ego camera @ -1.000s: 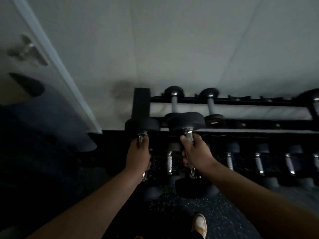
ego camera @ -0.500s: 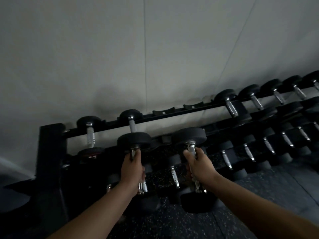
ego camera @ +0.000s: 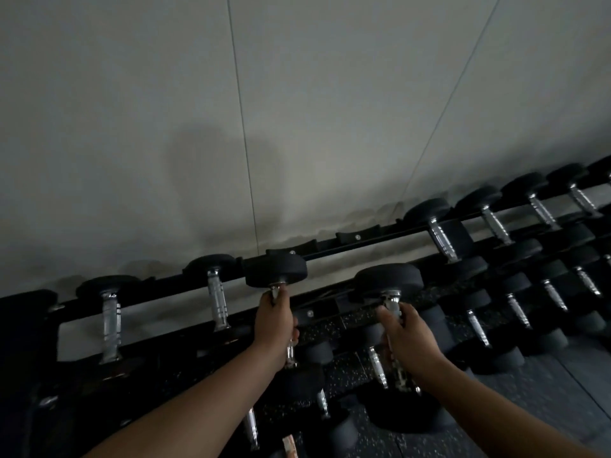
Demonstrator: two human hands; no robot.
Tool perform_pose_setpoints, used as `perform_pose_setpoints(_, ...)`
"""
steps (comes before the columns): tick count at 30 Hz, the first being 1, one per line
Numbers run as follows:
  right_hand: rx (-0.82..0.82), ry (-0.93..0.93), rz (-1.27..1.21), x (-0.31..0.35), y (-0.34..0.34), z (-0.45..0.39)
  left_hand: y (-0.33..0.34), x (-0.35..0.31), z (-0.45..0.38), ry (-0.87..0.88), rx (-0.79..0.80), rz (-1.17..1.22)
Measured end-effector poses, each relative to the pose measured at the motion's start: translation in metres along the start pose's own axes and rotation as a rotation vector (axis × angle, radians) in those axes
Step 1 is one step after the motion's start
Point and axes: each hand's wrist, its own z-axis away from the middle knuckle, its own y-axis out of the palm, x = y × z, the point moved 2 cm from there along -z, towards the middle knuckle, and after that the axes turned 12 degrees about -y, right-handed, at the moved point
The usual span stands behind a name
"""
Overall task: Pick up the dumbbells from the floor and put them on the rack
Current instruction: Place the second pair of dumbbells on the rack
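Note:
My left hand (ego camera: 276, 323) grips the chrome handle of a black dumbbell (ego camera: 276, 270), whose far head is level with the rack's top back rail. My right hand (ego camera: 408, 342) grips a second black dumbbell (ego camera: 388, 280), held a little lower and to the right, in front of the top tier. The black rack (ego camera: 367, 241) runs along the wall, with bare cradles on its top rail just behind and between the two raised heads.
Two dumbbells (ego camera: 110, 312) rest on the top tier at the left, and several more (ego camera: 443, 236) at the right. Lower tiers hold further dumbbells (ego camera: 515, 309). A grey wall stands behind; speckled rubber floor (ego camera: 562, 385) lies at the lower right.
Both hands have carried their dumbbells to the right along the rack and up toward the top tier. The view has swung from the rack's left end to its middle.

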Motion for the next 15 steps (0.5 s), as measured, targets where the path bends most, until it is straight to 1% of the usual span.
perform_pose_setpoints(3, -0.002, 0.047, -0.037, -0.01, -0.003, -0.028, 0.014, -0.004, -0.025, -0.034, -0.031, -0.009)
perform_pose_setpoints(7, 0.035, 0.091, -0.039, -0.03, -0.008, -0.065, 0.033, -0.002, -0.057, -0.085, -0.063, 0.051)
perform_pose_setpoints(12, 0.125, 0.097, -0.05, -0.051, -0.011, -0.114, 0.058, 0.002, -0.087, -0.144, -0.127, 0.114)
perform_pose_setpoints(15, 0.187, 0.101, -0.043, -0.055, -0.017, -0.144, 0.073, 0.001, -0.099, -0.137, -0.193, 0.139)
